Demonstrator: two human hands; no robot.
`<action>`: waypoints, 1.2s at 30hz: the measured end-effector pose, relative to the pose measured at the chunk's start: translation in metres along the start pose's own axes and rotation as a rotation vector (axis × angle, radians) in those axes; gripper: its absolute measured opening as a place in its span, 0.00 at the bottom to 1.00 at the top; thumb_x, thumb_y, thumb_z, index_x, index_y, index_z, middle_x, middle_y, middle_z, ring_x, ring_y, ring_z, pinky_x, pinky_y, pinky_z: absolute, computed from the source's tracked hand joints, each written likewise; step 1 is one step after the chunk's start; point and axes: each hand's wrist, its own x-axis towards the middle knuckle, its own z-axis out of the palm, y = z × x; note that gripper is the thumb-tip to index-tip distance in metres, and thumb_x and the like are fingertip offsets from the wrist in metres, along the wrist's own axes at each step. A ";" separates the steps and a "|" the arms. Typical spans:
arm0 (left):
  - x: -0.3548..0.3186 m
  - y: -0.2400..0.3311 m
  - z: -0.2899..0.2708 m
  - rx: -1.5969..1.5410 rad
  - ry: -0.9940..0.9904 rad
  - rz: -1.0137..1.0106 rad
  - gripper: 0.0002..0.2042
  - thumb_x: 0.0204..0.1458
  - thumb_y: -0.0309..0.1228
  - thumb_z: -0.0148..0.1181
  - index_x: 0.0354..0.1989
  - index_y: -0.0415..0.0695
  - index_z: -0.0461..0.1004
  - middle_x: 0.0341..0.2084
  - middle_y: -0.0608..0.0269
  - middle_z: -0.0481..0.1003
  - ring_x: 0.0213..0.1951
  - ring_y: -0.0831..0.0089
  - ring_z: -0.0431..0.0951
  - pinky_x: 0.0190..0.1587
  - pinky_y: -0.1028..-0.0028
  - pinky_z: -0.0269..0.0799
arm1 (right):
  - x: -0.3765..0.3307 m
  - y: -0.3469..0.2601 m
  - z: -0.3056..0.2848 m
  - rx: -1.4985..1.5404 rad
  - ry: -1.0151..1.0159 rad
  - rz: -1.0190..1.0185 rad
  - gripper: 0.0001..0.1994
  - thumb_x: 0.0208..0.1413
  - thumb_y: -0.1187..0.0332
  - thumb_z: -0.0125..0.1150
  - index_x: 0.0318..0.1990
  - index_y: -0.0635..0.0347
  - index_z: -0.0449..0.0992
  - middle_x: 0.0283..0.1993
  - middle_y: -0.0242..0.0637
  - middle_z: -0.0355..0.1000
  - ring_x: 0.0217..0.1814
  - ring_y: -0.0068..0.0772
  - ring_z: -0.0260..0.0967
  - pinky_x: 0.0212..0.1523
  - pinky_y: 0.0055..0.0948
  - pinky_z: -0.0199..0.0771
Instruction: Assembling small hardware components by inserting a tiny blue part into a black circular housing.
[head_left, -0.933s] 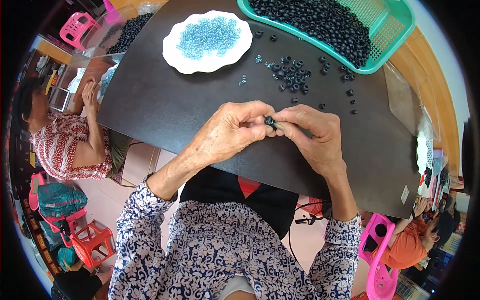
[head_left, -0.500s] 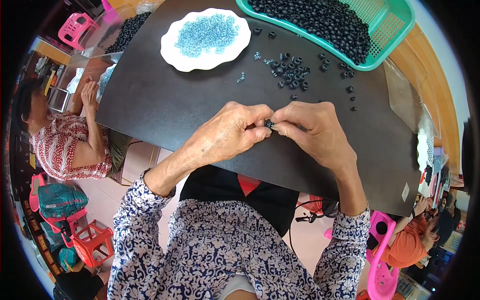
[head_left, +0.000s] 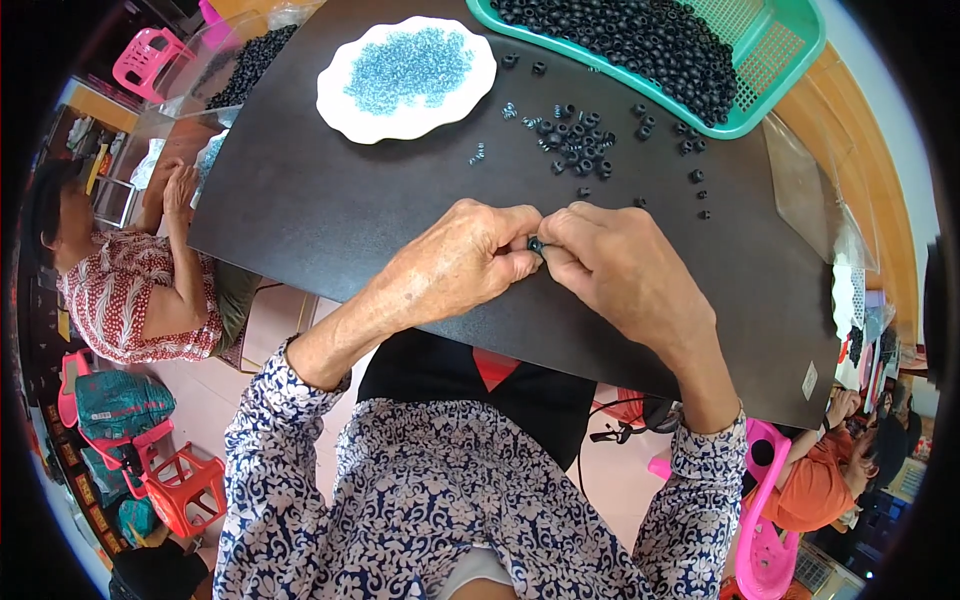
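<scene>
A small black plastic piece (head_left: 535, 244), hollow and rounded, is pinched between thumb and finger of my left hand (head_left: 455, 258), above the table's near edge. The fingertips of my right hand (head_left: 630, 262) are closed together against the same piece from the right and hide part of it. Beyond my hands lies a loose cluster of similar black pieces (head_left: 578, 143). Several small metal springs (head_left: 477, 153) are scattered beside it. A white scalloped plate (head_left: 345, 112) at the far left bears a heap of bluish springs (head_left: 412, 70).
A green basket (head_left: 810, 45) full of black pieces stands at the back right of the dark table (head_left: 300, 200). Clear plastic sheeting (head_left: 800, 185) hangs at the right edge. One person (head_left: 140, 280) sits at the left, another (head_left: 815, 485) at the right.
My right hand has turned slightly, its fingers curling closer over the black piece. My left hand keeps its pinch almost unmoved. The view has shifted a little.
</scene>
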 end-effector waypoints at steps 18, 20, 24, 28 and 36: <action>-0.006 -0.001 0.003 -0.083 0.034 -0.018 0.06 0.53 0.24 0.53 0.36 0.34 0.73 0.19 0.51 0.74 0.21 0.61 0.76 0.27 0.64 0.69 | -0.007 0.003 0.014 0.336 0.161 0.194 0.07 0.48 0.81 0.62 0.37 0.67 0.77 0.30 0.39 0.78 0.29 0.25 0.78 0.30 0.22 0.77; -0.007 0.001 0.003 -0.113 0.044 0.011 0.07 0.54 0.24 0.53 0.37 0.34 0.72 0.19 0.52 0.74 0.21 0.62 0.75 0.27 0.64 0.69 | -0.008 0.003 0.014 0.283 0.170 0.156 0.07 0.48 0.81 0.62 0.36 0.67 0.77 0.29 0.39 0.78 0.28 0.25 0.78 0.30 0.22 0.77; -0.010 -0.010 0.007 -0.152 0.099 0.038 0.05 0.56 0.25 0.54 0.39 0.39 0.73 0.19 0.66 0.69 0.22 0.79 0.67 0.26 0.74 0.65 | -0.007 0.004 0.026 0.346 0.197 0.213 0.06 0.50 0.82 0.60 0.36 0.68 0.75 0.28 0.39 0.78 0.28 0.25 0.79 0.29 0.21 0.77; -0.012 -0.018 0.003 -0.244 0.052 -0.045 0.08 0.58 0.25 0.53 0.45 0.39 0.73 0.22 0.73 0.69 0.24 0.83 0.64 0.28 0.77 0.63 | -0.005 0.002 0.028 0.656 0.202 0.346 0.05 0.54 0.83 0.57 0.37 0.69 0.75 0.28 0.34 0.77 0.31 0.21 0.78 0.32 0.20 0.78; -0.007 -0.025 0.006 -0.508 0.091 -0.024 0.07 0.57 0.23 0.51 0.41 0.38 0.73 0.20 0.74 0.68 0.25 0.85 0.62 0.27 0.78 0.62 | -0.003 0.004 0.025 0.611 0.238 0.229 0.11 0.51 0.82 0.62 0.42 0.65 0.76 0.31 0.33 0.75 0.29 0.19 0.72 0.32 0.19 0.74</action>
